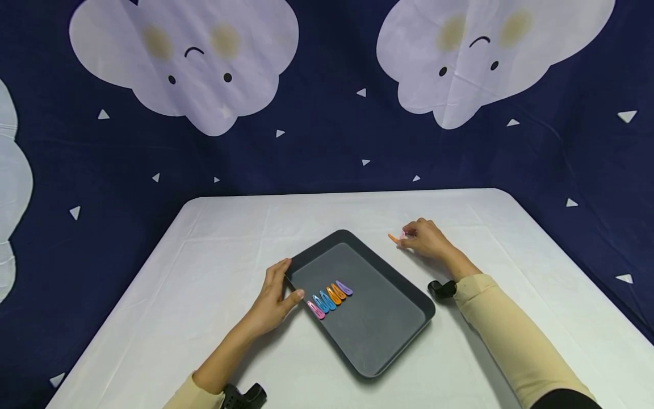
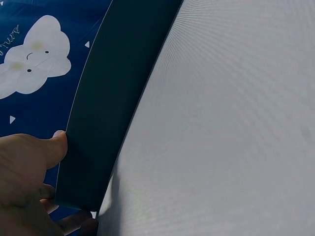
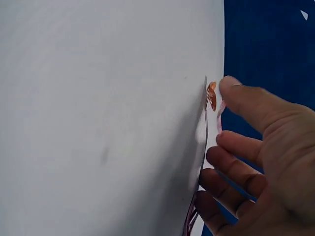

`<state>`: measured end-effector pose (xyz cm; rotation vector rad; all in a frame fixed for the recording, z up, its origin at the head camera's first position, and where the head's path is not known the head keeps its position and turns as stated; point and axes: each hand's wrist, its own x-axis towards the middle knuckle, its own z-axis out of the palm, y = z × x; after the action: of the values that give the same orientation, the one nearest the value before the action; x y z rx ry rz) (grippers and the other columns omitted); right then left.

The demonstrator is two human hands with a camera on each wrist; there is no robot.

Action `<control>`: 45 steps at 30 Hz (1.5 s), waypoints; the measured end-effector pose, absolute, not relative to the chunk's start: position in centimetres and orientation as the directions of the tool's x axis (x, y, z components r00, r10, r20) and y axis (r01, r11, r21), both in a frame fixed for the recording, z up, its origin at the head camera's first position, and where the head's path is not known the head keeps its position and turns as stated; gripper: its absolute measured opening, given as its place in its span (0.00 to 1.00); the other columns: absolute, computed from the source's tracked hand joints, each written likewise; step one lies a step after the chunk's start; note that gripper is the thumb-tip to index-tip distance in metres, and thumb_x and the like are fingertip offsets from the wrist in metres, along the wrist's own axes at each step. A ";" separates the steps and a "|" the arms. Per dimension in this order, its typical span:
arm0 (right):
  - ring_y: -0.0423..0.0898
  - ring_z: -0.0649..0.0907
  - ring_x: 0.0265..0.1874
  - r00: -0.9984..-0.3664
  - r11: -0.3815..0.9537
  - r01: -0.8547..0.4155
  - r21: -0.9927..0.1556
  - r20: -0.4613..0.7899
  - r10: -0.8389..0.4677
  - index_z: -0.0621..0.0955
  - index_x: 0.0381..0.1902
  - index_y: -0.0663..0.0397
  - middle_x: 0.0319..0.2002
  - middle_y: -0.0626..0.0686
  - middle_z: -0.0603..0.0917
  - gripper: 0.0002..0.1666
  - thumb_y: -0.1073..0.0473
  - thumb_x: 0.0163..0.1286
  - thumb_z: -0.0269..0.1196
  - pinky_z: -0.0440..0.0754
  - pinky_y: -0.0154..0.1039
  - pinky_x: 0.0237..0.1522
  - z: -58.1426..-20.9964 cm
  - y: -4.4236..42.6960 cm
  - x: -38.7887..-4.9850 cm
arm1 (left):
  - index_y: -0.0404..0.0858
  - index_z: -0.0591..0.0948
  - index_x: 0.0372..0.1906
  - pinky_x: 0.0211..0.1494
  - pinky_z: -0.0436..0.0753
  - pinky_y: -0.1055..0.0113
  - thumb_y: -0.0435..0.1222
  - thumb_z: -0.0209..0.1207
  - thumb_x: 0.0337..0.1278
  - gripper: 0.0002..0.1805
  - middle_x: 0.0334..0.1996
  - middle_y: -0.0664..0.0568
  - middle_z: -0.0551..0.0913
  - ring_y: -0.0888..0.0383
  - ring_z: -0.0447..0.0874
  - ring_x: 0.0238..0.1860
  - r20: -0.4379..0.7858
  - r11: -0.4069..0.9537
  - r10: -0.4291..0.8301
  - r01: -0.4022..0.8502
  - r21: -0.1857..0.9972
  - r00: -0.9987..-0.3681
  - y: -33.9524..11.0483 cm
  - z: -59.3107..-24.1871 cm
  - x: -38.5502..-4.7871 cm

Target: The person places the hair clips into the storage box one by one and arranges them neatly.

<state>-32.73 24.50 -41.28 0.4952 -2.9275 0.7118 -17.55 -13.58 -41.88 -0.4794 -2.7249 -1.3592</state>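
A dark grey rectangular tray [image 1: 378,324] sits turned at an angle on the white table. Along its left side lies a row of several snap hair clips [image 1: 329,300]: pink, blue, orange and purple. My left hand [image 1: 273,298] grips the tray's left corner, thumb over the rim and fingers outside; the left wrist view shows the tray's outer wall [image 2: 108,98]. Beyond the tray's right side, my right hand [image 1: 428,238] pinches a pink hair clip [image 3: 220,118] between thumb and index finger. An orange hair clip [image 1: 393,238] is just beside those fingertips; whether they touch it is unclear.
White cloth covers the table [image 1: 230,238], which meets a dark blue curtain [image 1: 317,159] with clouds and triangles. A purple object [image 3: 190,221], partly cut off, shows below my right fingers. Black wrist devices [image 1: 442,289] are on both arms.
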 end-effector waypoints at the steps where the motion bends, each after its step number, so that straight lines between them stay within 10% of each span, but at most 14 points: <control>1: 0.58 0.78 0.42 -0.944 0.835 -0.331 -0.439 0.161 -0.290 0.80 0.50 0.67 0.41 0.64 0.83 0.28 0.54 0.55 0.68 0.74 0.50 0.46 -41.2 24.5 -32.7 | 0.31 0.51 0.72 0.69 0.55 0.37 0.40 0.58 0.62 0.41 0.71 0.37 0.50 0.34 0.49 0.72 0.189 0.563 0.249 0.301 0.770 -0.950 -13.6 -41.9 -17.5; 45: 0.51 0.77 0.46 -0.823 0.674 -0.568 -0.472 0.325 -0.466 0.80 0.52 0.56 0.44 0.55 0.81 0.28 0.52 0.54 0.71 0.75 0.48 0.48 -34.9 18.7 -26.8 | 0.33 0.48 0.73 0.69 0.55 0.37 0.40 0.58 0.61 0.42 0.70 0.36 0.51 0.34 0.51 0.71 0.216 0.561 0.253 0.324 0.761 -0.943 -13.7 -42.3 -17.7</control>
<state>-26.77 18.72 -34.89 0.8447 -2.7092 0.8530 -17.67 -13.70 -42.31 -0.5003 -2.7029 -1.3440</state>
